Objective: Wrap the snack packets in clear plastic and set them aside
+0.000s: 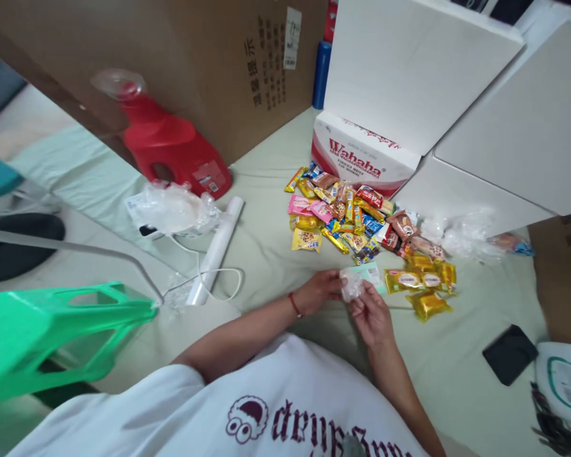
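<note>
A crumpled clear plastic bag [351, 285] is bunched up between my two hands near the front of the bed sheet. My left hand [318, 292], with a red string at its wrist, grips the bag from the left. Fingers of my right hand [373, 315] are closed on its right side. Just behind the bag lies a pale green printed packet or card [372, 275]; whether I touch it, I cannot tell. Yellow-wrapped cakes [403, 280] sit to the right of my hands. Beyond them spreads a pile of small wrapped snacks [345, 212].
A white and red Wahaha carton [361, 155] stands behind the snacks, with clear plastic bags [461, 231] to its right. At left are a red jug [171, 143], a white roll [216, 251], a white cable and a green stool [66, 336]. A dark flat square [510, 354] lies right.
</note>
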Demonstrator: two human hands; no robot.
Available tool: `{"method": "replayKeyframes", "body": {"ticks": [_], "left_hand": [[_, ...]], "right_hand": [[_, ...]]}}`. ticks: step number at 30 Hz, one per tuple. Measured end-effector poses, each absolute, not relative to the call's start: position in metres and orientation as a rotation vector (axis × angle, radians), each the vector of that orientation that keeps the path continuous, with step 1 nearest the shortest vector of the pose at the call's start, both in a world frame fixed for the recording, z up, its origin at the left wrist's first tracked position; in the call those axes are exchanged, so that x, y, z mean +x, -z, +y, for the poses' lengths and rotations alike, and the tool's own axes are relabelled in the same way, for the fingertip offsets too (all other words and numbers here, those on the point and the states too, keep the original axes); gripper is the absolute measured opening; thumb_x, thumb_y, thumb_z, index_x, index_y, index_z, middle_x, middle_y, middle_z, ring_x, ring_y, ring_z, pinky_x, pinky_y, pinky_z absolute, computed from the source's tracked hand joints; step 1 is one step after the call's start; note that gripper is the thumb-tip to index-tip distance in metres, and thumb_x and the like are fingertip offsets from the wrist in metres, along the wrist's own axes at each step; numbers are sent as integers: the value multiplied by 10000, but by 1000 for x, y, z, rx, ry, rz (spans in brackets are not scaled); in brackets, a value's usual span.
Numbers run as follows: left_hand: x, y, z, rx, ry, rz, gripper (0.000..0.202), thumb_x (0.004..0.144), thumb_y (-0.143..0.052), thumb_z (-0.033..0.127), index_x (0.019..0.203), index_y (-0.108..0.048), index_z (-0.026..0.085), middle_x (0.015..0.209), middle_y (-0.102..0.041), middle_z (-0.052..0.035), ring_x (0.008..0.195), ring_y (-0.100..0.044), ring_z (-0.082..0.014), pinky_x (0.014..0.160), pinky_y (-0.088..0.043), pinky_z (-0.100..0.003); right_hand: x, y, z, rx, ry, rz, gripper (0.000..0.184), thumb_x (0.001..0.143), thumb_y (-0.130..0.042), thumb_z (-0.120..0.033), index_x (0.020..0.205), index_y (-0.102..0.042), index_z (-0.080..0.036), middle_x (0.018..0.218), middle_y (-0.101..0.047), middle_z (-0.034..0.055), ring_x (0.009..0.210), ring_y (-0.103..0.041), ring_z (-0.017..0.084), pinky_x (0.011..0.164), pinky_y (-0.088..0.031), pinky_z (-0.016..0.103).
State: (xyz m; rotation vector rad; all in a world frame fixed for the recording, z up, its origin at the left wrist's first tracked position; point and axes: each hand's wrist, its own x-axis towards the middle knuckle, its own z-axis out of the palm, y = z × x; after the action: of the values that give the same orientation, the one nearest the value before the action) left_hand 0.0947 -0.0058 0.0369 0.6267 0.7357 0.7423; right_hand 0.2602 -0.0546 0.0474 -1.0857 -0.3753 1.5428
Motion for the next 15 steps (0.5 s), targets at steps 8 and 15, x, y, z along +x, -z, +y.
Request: {"method": "replayKeyframes", "body": {"ticks": [8,15], "left_hand": [[106,-30,-12,563,-790,724,477,610,-963,493,811,-711,142,798,-680,-12,740,-613,-126,725,-475,-259],[91,-36,-6,446,-871,715,522,499,-999,261,781,-569,172,889,-679,-3,839,-675,-155,788,-566,-307]], "right_hand": [[281,-55,-51,-1201,-1366,-517,372,691,-915,-387,924,-672,-227,714,-509,-64,522,-341,52,473,-325,198],[276,-55,-39,-1095,-1342,-539,377,699,-906,-393,936,-660,-235,743,-504,-64,542,-345,51,502,-326,194]]}}
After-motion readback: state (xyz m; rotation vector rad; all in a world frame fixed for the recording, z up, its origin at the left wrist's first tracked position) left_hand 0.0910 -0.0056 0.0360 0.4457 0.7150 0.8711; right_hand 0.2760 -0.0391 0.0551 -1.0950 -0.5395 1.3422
